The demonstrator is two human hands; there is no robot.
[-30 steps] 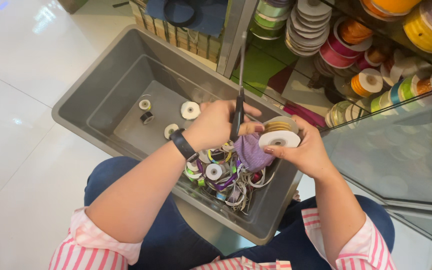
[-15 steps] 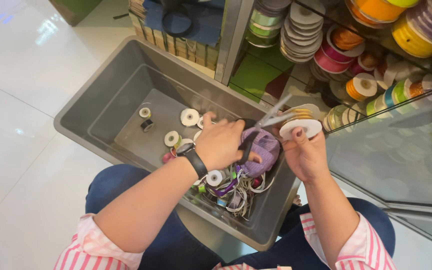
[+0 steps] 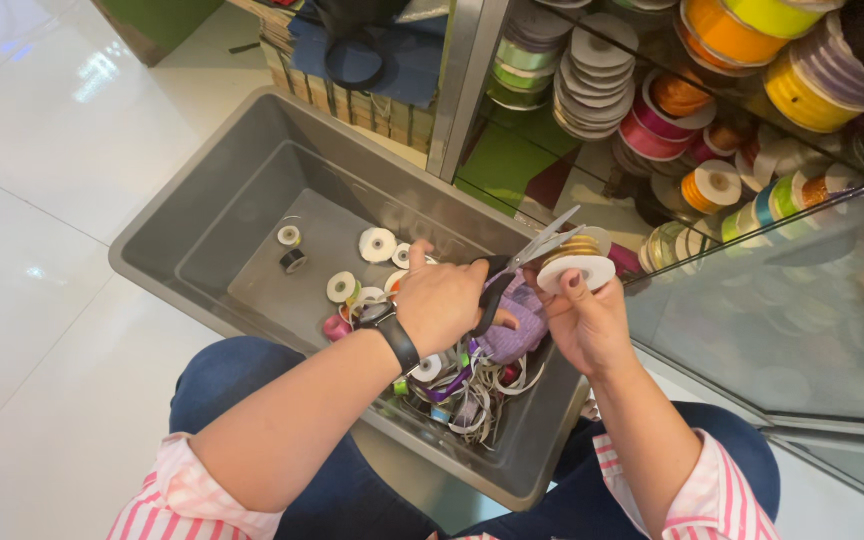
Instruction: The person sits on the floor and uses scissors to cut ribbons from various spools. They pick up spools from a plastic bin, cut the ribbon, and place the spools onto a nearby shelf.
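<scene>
Over the grey bin (image 3: 252, 180) on your lap, you are working with both hands. Your left hand (image 3: 447, 300) is closing around the black handles of a pair of scissors (image 3: 522, 262), with the silver blades pointing up and to the right, slightly parted, toward the spool you are holding. A black watch (image 3: 390, 330) is sitting on that wrist. Your right hand (image 3: 582, 320) is gripping a spool of ribbon (image 3: 577, 265) with a white face and a gold-coloured band, pinching it between thumb and fingers just above the bin's far right edge. A bunch of purple ribbon (image 3: 517, 325) is hanging between your two hands, touching both, and I cannot tell which hand is really holding it.

Below your hands, a tangle of loose ribbons and small spools (image 3: 467, 385) is lying in the near right part of the bin. Several small white spools (image 3: 377, 243) are lying apart on the bin's floor, further to the left. Beyond the bin, shelves of ribbon rolls (image 3: 652, 100) in many colours are standing behind glass. White floor tiles (image 3: 42, 200) are showing to the left.
</scene>
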